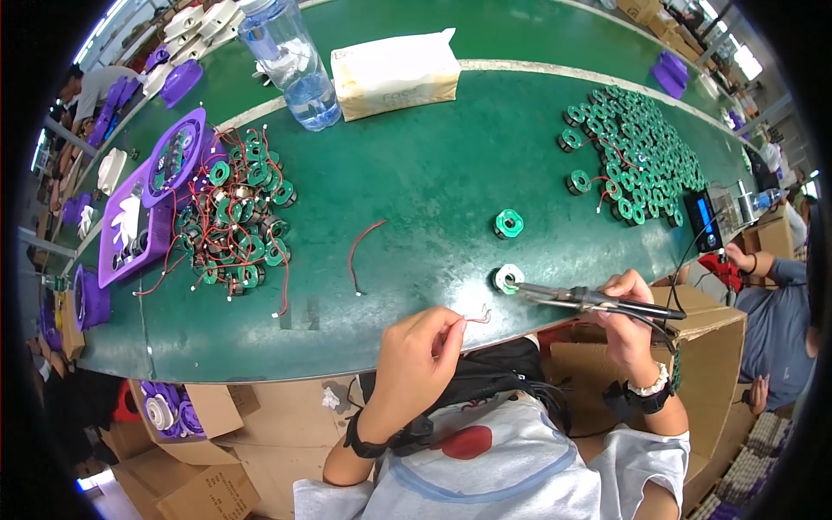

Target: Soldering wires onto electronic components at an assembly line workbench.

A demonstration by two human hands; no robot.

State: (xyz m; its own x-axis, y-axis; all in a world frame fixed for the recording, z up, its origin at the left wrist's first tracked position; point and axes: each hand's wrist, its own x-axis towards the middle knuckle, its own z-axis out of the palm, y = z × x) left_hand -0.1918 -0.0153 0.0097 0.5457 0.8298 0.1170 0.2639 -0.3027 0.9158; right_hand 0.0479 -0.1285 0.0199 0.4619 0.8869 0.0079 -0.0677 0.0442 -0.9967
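My right hand (627,316) grips a soldering iron (598,300). Its thin tip reaches left to a small round green-topped coil part (506,279) near the table's front edge; whether it touches cannot be told. Thumb and forefinger pinched, my left hand (423,355) holds a short thin red-and-dark wire (478,317) with bent ends, just lower left of that part. A second round green part (510,224) sits a little farther back. A loose red wire (354,251) with a small white connector lies left of centre on the green table (416,191).
Wired green parts (243,208) are heaped at left beside a purple basket (130,234). Many green parts (641,147) cluster at right, near a soldering station (704,221). A water bottle (299,74) and tissue pack (396,74) stand behind. A person sits at right; cardboard boxes (711,347) stand below.
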